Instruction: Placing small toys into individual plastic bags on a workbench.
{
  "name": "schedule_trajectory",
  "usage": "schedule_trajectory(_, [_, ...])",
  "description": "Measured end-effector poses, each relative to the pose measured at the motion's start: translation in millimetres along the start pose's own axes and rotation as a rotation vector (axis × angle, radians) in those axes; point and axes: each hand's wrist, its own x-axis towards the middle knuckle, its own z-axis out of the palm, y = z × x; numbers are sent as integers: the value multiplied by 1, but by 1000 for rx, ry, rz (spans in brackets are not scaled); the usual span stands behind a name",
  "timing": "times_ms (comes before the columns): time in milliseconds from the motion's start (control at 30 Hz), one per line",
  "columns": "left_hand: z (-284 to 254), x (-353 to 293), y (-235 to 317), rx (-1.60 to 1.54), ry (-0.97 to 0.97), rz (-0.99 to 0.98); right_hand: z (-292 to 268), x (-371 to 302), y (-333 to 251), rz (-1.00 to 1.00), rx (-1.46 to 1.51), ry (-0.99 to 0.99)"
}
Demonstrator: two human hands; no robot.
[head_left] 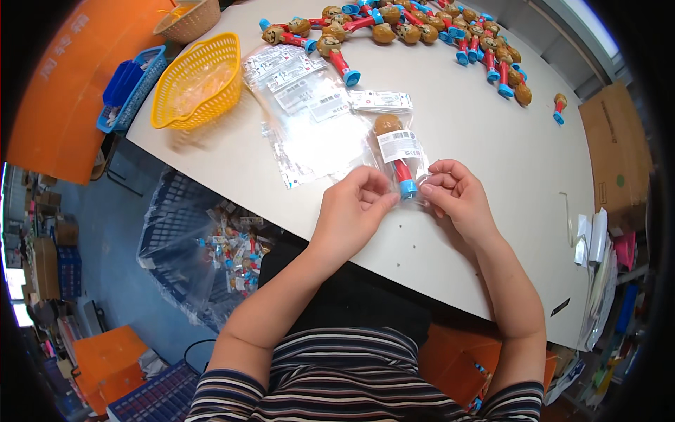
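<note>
In front of me a toy (403,170) with a brown round head, red handle and blue foot lies inside a clear plastic bag (383,100) with a white label across it. My left hand (356,209) pinches the bag's near left edge, beside the blue foot. On the other side, my right hand (458,200) has its fingers closed on the near right edge. The exact grip of the fingertips is partly hidden. Just left of this bag lies a spread stack of flat clear bags (309,105) with printed tops.
Many loose toys (383,34) lie along the table's far side. At the left stand a yellow basket (230,53), a blue basket (150,77) and a tan basket (204,23). A lined blue crate (156,225) holding bagged toys is below the table; a cardboard box (612,141) stands right.
</note>
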Motion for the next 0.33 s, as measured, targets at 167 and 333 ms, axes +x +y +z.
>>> schedule_trajectory(167, [0,0,-10,-39,-70,-70,-2,-1,2,-27,71,17])
schedule_trajectory(333, [-4,-6,-13,221,25,267,-4,0,6,-37,78,11])
